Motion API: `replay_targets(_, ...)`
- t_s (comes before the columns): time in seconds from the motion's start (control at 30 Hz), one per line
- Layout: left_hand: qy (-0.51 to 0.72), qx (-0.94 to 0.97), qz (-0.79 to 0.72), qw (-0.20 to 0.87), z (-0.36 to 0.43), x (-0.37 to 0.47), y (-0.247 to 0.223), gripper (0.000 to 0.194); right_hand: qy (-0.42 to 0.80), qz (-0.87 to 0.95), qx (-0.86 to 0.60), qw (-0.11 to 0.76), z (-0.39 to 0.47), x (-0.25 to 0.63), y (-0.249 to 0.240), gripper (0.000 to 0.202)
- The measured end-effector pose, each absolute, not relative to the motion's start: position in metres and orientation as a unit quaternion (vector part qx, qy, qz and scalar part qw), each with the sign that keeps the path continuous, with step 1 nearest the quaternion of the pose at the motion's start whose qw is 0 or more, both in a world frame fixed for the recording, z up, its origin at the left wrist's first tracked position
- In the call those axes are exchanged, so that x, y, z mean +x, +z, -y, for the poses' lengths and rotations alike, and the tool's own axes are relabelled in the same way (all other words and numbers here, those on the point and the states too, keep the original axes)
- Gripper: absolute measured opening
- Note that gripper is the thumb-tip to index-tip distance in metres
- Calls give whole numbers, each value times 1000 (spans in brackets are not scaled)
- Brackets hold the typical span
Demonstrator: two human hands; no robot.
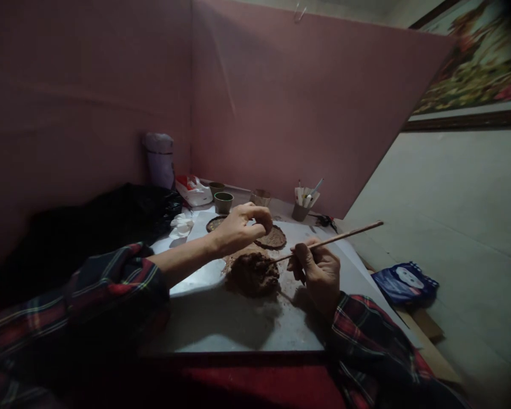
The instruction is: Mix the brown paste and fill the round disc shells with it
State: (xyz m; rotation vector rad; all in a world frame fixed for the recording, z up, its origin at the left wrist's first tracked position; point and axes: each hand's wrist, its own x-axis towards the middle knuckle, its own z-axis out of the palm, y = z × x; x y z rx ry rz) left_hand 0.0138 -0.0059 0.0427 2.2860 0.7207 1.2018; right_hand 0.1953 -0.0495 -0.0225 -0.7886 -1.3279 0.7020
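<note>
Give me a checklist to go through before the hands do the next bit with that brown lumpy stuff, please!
1. Thin stick gripped in the right hand: ok.
2. Stick's lower end at the brown lump: ok, though I can't see how far in it goes.
3. Left hand free of anything: cannot tell, because its curled fingers could hide something small.
4. White tabletop clean around the lump: not ok, brown crumbs and smears lie there.
5. Tool cup standing upright: ok.
6. Black bag away from the lump: ok, it's off to the left.
</note>
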Motion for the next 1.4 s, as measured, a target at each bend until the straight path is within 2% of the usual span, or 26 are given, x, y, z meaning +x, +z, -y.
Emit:
replay_targets(0.3,454,832,-262,185,3,12,5,18,301,581,-363,664,53,193,-22,27)
replay_targets(0.5,438,848,-237,182,2,10,7,9,303,581,-353,668,55,194,-23,26)
replay_targets(1.03,371,893,-204,154,4,15,2,13,279,615,-344,652,56,193,-21,20)
replay_targets(1.23,379,887,-207,163,5,19,0,9,286,618,-348,645,55,193,-22,18)
replay_targets(1.4,373,883,-217,186,5,20,-1,9,294,626,-319,648,54,195,-24,24)
